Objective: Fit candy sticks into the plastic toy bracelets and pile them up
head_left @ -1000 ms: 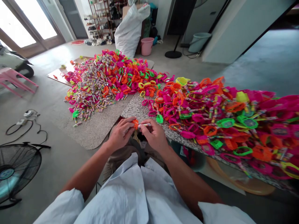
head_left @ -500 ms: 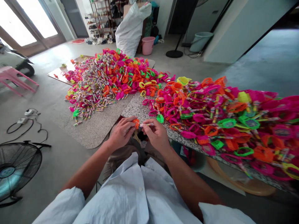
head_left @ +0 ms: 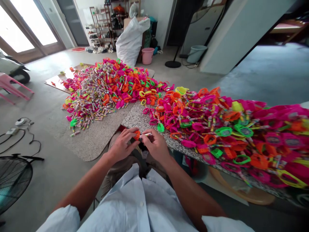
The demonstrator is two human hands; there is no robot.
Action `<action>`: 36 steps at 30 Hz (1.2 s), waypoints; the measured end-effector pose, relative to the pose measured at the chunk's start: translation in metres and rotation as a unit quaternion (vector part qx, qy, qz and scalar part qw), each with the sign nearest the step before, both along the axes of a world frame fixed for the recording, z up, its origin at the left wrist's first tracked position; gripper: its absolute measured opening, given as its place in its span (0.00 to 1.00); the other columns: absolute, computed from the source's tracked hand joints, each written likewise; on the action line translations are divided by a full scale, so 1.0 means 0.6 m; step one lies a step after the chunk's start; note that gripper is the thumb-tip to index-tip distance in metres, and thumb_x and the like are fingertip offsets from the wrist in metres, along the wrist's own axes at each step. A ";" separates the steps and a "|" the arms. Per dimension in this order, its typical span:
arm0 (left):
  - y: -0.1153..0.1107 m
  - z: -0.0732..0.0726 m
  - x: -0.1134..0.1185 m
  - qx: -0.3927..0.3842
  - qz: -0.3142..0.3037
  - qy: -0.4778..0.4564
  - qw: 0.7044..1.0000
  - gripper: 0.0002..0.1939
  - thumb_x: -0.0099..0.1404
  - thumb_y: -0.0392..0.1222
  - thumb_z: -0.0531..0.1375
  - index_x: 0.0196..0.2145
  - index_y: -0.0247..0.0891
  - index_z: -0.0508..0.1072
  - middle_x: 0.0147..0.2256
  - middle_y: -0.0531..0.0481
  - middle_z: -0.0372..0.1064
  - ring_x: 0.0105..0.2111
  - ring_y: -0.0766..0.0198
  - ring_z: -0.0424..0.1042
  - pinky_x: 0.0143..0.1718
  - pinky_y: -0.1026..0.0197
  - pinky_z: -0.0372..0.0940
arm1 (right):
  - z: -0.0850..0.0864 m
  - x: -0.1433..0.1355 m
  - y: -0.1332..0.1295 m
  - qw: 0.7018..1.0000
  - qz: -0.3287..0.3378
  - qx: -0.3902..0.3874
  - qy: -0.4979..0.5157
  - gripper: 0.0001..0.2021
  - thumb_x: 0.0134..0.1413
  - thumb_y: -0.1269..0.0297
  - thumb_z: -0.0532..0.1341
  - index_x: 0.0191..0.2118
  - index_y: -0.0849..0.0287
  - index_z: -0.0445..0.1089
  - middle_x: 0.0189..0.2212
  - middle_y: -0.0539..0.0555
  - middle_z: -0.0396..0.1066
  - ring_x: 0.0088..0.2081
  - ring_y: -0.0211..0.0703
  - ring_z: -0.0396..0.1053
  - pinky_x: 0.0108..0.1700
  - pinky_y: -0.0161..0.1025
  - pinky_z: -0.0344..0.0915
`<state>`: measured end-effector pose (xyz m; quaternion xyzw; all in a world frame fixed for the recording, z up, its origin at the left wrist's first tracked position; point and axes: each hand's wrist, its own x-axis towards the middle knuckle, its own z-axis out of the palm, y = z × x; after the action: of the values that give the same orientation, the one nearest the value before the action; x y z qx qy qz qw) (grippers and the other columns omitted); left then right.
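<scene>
Facing the slim printed tube (head_left: 146, 134) over the lap, the orange plastic wristband (head_left: 137, 135) is pinched by the left hand (head_left: 122, 145), nearly closed; the tube is gripped by the right hand's (head_left: 158, 147) closed fingertips, apparently to keep both ends steady beside the granite tabletop (head_left: 135, 116).

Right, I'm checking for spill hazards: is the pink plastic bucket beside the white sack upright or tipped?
Upright: the pink plastic bucket has its wide rim on top and its narrower base at the bottom.
</scene>
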<state>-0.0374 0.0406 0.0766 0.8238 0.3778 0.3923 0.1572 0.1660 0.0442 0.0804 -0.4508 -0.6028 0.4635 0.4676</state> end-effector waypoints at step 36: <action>0.006 -0.028 -0.002 0.041 0.080 0.000 0.996 0.12 0.72 0.48 0.65 0.49 0.42 0.73 0.41 0.46 0.78 0.41 0.60 0.78 0.44 0.58 0.74 | -0.013 -0.053 -0.020 0.959 -0.025 -0.119 0.255 0.18 0.58 0.45 0.70 0.33 0.54 0.68 0.16 0.41 0.59 0.17 0.35 0.56 0.21 0.34 0.59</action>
<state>-0.0389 0.0441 0.0598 0.7966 0.4259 0.4190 0.0919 0.1341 0.0322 0.0728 -0.3851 -0.3923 0.6198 0.5600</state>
